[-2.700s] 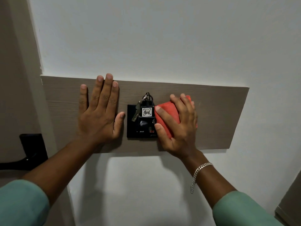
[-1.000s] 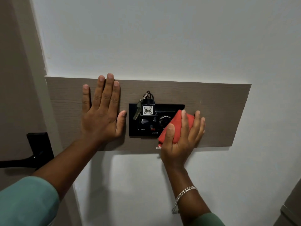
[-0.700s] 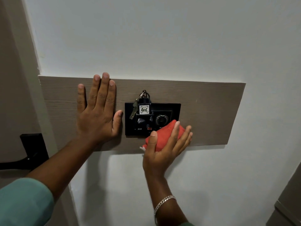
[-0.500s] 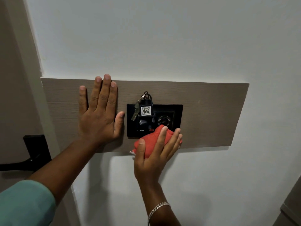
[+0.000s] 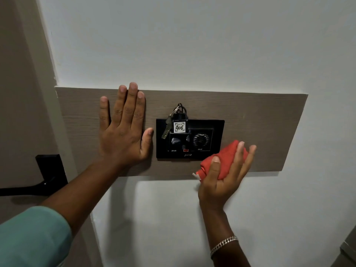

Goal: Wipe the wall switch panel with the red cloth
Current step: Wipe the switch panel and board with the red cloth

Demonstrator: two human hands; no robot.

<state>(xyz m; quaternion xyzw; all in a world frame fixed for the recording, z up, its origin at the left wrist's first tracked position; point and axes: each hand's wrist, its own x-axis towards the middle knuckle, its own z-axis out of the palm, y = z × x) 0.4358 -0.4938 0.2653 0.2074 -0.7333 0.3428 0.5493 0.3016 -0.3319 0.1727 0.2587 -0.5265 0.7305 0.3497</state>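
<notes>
A black wall switch panel with a round dial sits on a brown wooden board fixed to the white wall. A key and a tag marked 406 hang in its upper left part. My right hand holds the bunched red cloth against the board at the panel's lower right corner, covering that corner. My left hand lies flat on the board just left of the panel, fingers spread, thumb almost touching the panel's edge.
A black door handle sticks out from the beige door at the left. White wall lies above and below the board. A grey surface edge shows at the bottom right corner.
My right hand slid the cloth from the panel's right side down and left under its bottom edge, then back right to the lower right corner. My left hand stayed flat in place.
</notes>
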